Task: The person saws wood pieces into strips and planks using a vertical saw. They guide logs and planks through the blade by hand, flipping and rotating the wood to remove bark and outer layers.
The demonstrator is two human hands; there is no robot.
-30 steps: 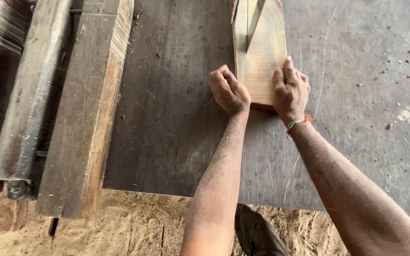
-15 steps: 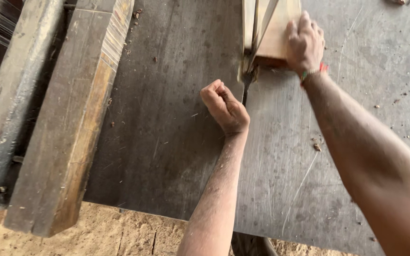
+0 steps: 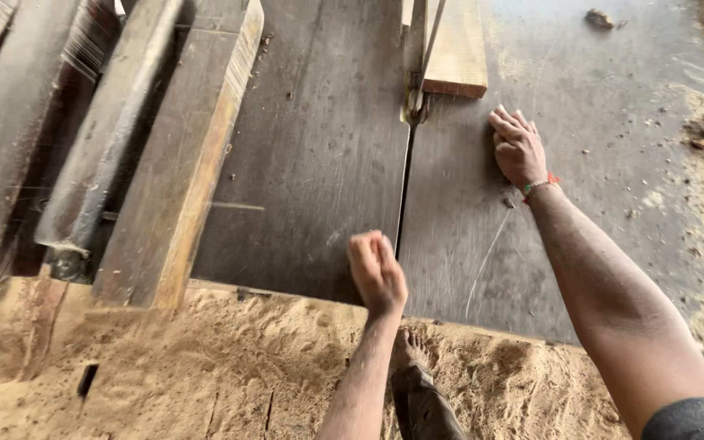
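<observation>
Dark, scuffed metal table (image 3: pixel 311 155) dusted with sawdust, slit down the middle toward a thin blade (image 3: pixel 427 50), pale board (image 3: pixel 456 50) at the far end just beyond right hand (image 3: pixel 518 148) lying flat, fingers together; left hand (image 3: pixel 377 272) empty, fingers loosely curled, above sawdust-covered floor (image 3: pixel 205 375).

Sawmill workshop — saw table (image 3: pixel 319 147), sawdust (image 3: pixel 205 367), timber beams (image 3: pixel 181 155).

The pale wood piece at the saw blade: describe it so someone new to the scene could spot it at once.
Start at the big dark saw table and follow the slot down its middle to the far end. There a flat, pale board lies beside the thin blade, just beyond the right hand. Unlike the dark, weathered beams on the left, it is light yellow and freshly cut.
</observation>
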